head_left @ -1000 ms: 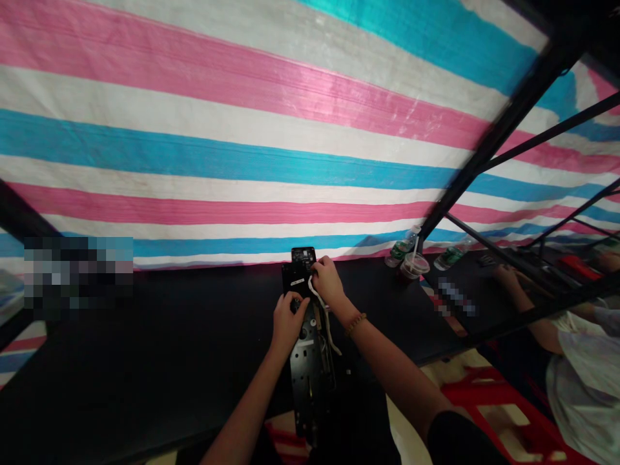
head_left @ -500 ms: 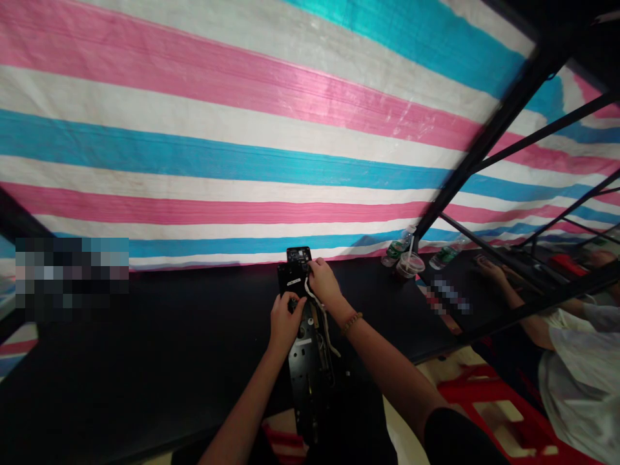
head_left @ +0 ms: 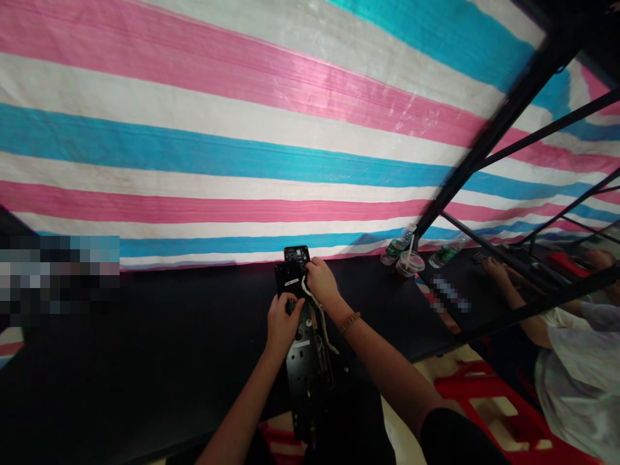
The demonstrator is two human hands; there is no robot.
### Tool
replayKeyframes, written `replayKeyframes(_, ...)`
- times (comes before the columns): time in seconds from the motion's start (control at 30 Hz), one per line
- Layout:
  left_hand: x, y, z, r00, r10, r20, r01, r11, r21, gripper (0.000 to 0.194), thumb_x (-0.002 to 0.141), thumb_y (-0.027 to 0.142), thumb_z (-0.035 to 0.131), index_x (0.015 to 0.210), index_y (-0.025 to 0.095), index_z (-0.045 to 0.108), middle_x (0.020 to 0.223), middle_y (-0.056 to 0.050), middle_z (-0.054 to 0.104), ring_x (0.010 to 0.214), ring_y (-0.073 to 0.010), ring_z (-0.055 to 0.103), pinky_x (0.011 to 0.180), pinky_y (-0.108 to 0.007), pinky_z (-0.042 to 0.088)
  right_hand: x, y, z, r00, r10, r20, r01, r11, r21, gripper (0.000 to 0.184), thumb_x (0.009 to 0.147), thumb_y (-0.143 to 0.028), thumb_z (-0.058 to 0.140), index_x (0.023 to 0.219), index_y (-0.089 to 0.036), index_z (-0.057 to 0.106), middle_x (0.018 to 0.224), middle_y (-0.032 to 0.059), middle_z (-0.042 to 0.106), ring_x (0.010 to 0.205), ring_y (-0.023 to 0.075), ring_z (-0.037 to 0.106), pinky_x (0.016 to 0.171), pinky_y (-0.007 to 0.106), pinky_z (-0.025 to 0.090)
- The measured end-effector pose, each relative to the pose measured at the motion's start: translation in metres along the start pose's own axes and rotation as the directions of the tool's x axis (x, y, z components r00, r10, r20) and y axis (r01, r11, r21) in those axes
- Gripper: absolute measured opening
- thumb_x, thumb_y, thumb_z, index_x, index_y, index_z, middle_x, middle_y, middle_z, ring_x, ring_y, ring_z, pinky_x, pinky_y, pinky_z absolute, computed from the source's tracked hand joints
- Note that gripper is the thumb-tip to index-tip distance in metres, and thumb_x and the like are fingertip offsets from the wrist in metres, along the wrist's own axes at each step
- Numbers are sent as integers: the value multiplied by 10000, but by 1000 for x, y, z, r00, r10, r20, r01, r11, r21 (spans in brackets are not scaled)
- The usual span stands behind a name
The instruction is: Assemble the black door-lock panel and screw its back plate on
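Observation:
A long black metal lock body lies lengthwise on the black table, its near end over the table's front edge. My left hand grips its upper left part, fingers curled on it. My right hand, with a bead bracelet at the wrist, pinches a white flat cable near the black module at the far end. The cable trails down the lock's right side.
A striped pink, white and blue tarp hangs behind the table. Two green-labelled bottles and a lidded cup with a straw stand at the right. Black frame bars cross there. Another person works at the right, by a red stool.
My hands and the lock have stayed nearly in place; the right hand has shifted slightly on the white cable. The view has swung a little.

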State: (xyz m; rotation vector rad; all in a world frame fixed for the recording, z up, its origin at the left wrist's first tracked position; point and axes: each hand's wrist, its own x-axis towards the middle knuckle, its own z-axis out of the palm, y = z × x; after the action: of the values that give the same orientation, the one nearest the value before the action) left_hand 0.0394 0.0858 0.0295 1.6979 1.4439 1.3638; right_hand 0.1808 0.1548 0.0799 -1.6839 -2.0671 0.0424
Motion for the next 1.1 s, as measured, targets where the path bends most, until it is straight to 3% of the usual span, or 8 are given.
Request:
replayKeyframes(0.27, 0, -1, -1, 1000, -10, -7, 10, 1000, -5, 201, 866, 417, 612, 785, 233, 605, 788, -16, 591, 765, -221, 582, 730, -336, 451, 1, 5, 1, 998, 57, -29, -50, 980, 194, 251, 884, -40, 485, 899, -165, 701, 968, 95, 629, 903, 199, 581, 878, 304, 460)
replayKeyframes(0.37, 0, 0, -1, 1000, -10, -9, 10, 1000, -9, 204, 870, 420, 609, 796, 231, 613, 788, -17, 594, 767, -223, 585, 726, -337, 454, -8, 11, -3, 995, 87, -46, -68, 945, 320, 253, 881, -79, 526, 1026, -181, 707, 997, 69, 646, 889, 171, 615, 874, 281, 483)
replayKeyframes(0.47, -1, 3, -2, 1000, -8, -16, 8, 1000, -26, 196, 878, 405, 594, 794, 229, 615, 811, -28, 607, 803, -231, 598, 757, -348, 467, -37, 14, -5, 982, 181, -61, -136, 889, 436, 283, 943, -179, 481, 1150, -182, 674, 1022, 83, 679, 884, 177, 650, 816, 288, 518)
replayKeyframes(0.7, 1, 10, -11, 991, -88, -97, 80, 993, -90, 196, 852, 410, 604, 825, 221, 650, 897, -51, 622, 881, -245, 603, 837, -370, 478, -141, 11, -8, 957, 269, 106, -277, 751, 599, 158, 866, -308, 623, 840, -199, 734, 725, 21, 714, 645, 172, 637, 618, 265, 484)
replayKeyframes(0.83, 6, 12, -26, 980, -160, -116, 141, 978, -153, 259, 854, 455, 580, 857, 201, 632, 788, -15, 627, 758, -200, 601, 731, -307, 487, -150, 18, -23, 941, 299, 158, -325, 674, 664, 224, 835, -376, 661, 745, -185, 734, 598, -12, 651, 547, 140, 567, 529, 239, 417)
replayKeyframes(0.97, 0, 30, -45, 972, -229, -62, 201, 934, -294, 303, 814, 497, 636, 841, 196, 618, 672, 31, 579, 598, -140, 546, 578, -233, 434, -124, 18, -43, 905, 374, 202, -351, 391, 851, 322, 824, -484, 665, 729, -177, 678, 431, -56, 528, 358, 96, 438, 388, 215, 326)
replayKeyframes(1.03, -9, 47, -54, 956, -294, 14, 272, 866, -420, 316, 779, 499, 691, 825, 197, 611, 618, 55, 529, 525, -106, 481, 519, -204, 386, -107, 13, -49, 884, 423, 197, -318, 238, 918, 355, 806, -528, 672, 709, -190, 623, 447, -47, 558, 363, 96, 469, 389, 209, 362)
replayKeyframes(1.1, -19, 67, -61, 930, -352, 104, 353, 780, -516, 334, 763, 503, 724, 811, 198, 598, 562, 80, 458, 470, -78, 407, 481, -182, 339, -91, 4, -52, 868, 465, 176, -279, 162, 947, 386, 798, -570, 664, 719, -199, 593, 502, -28, 612, 408, 105, 532, 432, 216, 434)
